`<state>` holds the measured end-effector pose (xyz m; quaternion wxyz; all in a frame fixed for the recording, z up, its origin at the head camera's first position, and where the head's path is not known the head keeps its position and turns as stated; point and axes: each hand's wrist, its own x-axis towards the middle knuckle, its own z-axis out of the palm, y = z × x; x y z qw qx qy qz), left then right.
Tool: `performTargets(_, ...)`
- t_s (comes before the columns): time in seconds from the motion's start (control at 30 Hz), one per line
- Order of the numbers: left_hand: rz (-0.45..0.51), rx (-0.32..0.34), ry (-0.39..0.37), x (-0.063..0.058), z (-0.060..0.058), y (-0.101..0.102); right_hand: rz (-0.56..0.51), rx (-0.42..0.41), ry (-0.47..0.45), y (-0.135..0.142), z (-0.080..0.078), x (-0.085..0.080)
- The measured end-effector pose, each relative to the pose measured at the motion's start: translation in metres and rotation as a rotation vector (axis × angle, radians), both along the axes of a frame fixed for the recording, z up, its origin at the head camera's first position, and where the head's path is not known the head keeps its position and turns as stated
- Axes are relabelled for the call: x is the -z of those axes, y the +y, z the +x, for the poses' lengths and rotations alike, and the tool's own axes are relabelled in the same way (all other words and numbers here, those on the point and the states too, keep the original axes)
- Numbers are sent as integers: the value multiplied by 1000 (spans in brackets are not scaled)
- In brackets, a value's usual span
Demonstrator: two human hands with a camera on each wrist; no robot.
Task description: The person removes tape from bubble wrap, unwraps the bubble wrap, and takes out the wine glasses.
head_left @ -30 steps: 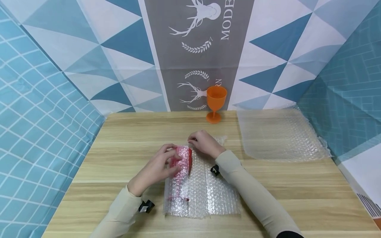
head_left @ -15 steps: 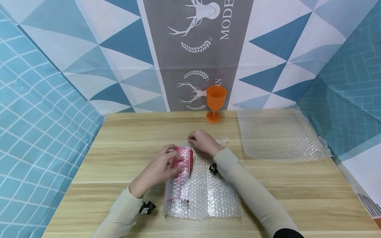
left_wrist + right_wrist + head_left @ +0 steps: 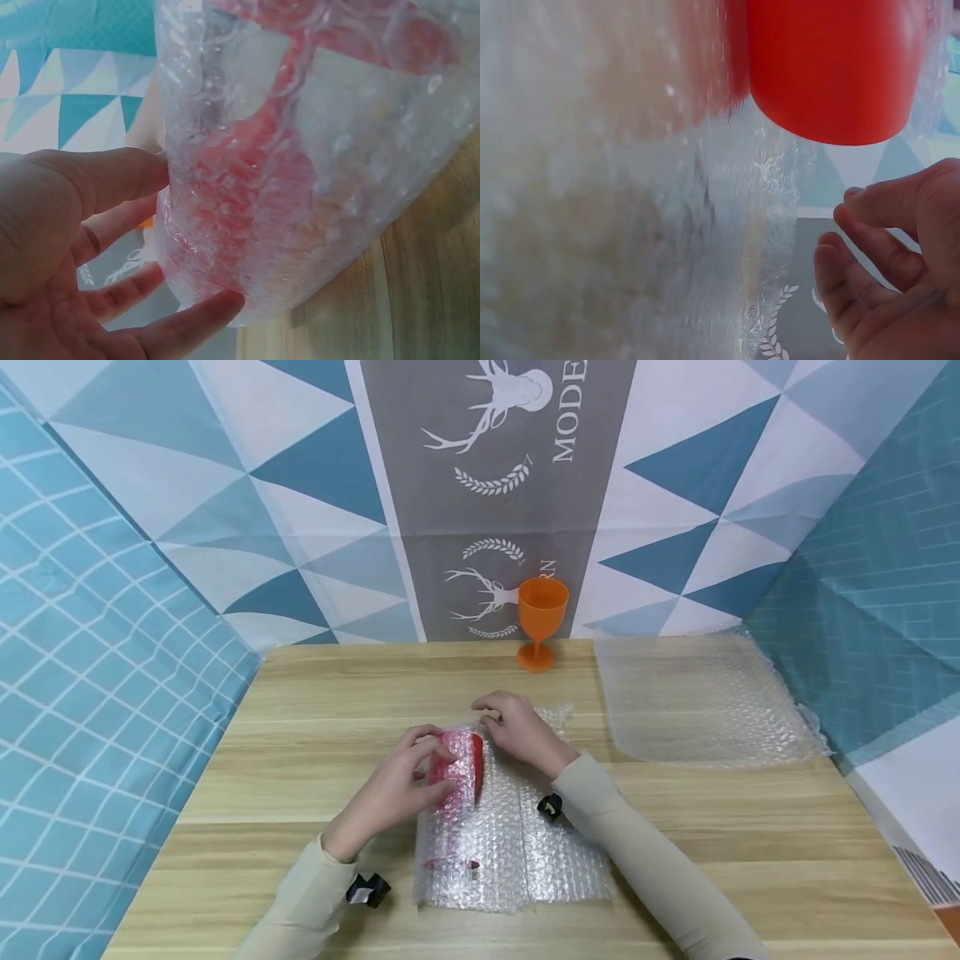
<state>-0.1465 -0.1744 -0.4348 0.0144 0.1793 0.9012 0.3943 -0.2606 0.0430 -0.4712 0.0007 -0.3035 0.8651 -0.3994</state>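
A red goblet (image 3: 478,764) lies on its side on a sheet of bubble wrap (image 3: 501,847), its bowl away from me and its foot near the front edge. One flap of the clear wrap covers most of it. My left hand (image 3: 390,781) holds the covered bowl, thumb and fingers spread around the wrap, as the left wrist view shows on the goblet (image 3: 247,169). Beyond the bowl's mouth, my right hand (image 3: 521,733) hovers by the wrap's far edge with bent fingers. In the right wrist view that hand (image 3: 900,262) holds nothing, just below the bare red rim.
An orange goblet (image 3: 542,610) stands upright at the table's back edge. Another sheet of bubble wrap (image 3: 697,702) lies flat at the back right, reaching the wall. Patterned cloth walls (image 3: 315,510) enclose the wooden table (image 3: 315,693).
My right hand's thumb and fingers have parted at the far edge of the wrap, and its wrist has shifted slightly right. The left hand keeps its hold on the wrapped goblet.
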Motion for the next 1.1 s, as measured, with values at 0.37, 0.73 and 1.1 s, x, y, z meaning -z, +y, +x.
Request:
performTargets(0.37, 6, 26, -10, 5, 0, -11, 336, -50, -92, 4, 14, 7)
performTargets(0.73, -8, 2, -57, -1, 3, -17, 388, -52, -31, 2, 17, 5)
performTargets(1.1, -100, -93, -1, -5, -5, -7, 431, -15, 30, -3, 24, 6)
